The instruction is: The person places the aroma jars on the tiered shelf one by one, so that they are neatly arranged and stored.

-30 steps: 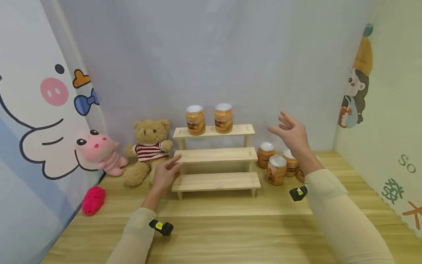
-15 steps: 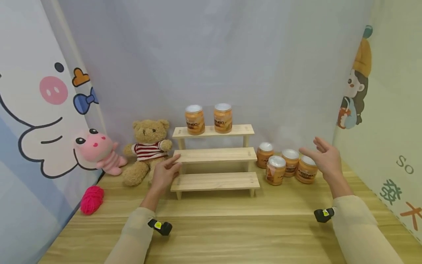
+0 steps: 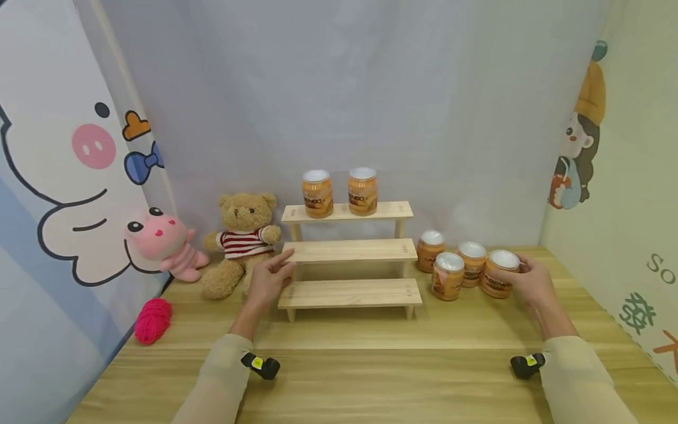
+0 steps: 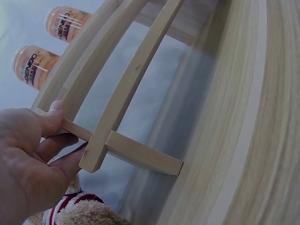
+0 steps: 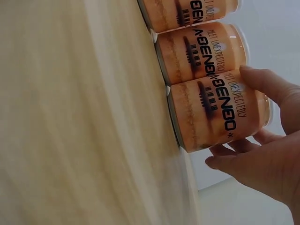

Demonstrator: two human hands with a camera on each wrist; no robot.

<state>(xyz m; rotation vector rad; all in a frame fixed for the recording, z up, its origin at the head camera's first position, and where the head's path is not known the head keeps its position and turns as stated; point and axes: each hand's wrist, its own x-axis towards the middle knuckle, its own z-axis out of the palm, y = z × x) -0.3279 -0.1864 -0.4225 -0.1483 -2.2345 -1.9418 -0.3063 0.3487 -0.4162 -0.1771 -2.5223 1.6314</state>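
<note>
My right hand [image 3: 532, 282] is round the rightmost orange jar [image 3: 498, 279], which stands on the table with a pale lid. In the right wrist view, the thumb lies near the lid end of that jar [image 5: 213, 112] and the fingers wrap its far side. My left hand [image 3: 269, 281] holds the left end of the three-step wooden stand [image 3: 349, 251]. The left wrist view shows the thumb on top of a side rail and fingers underneath. Two more jars, a left one [image 3: 318, 195] and a right one [image 3: 362, 193], stand upright on the top step.
Beside the stand's right end are three other jars, one in front [image 3: 448, 278]. A teddy bear [image 3: 245, 235] and a pink plush toy [image 3: 169, 244] sit to the left, with a ball of pink yarn [image 3: 153, 321] nearer. A grey curtain [image 3: 424, 106] hangs behind.
My right hand first moved right and down from above the jars, then came in to the rightmost jar and took hold of it. The left hand stays at the stand.
</note>
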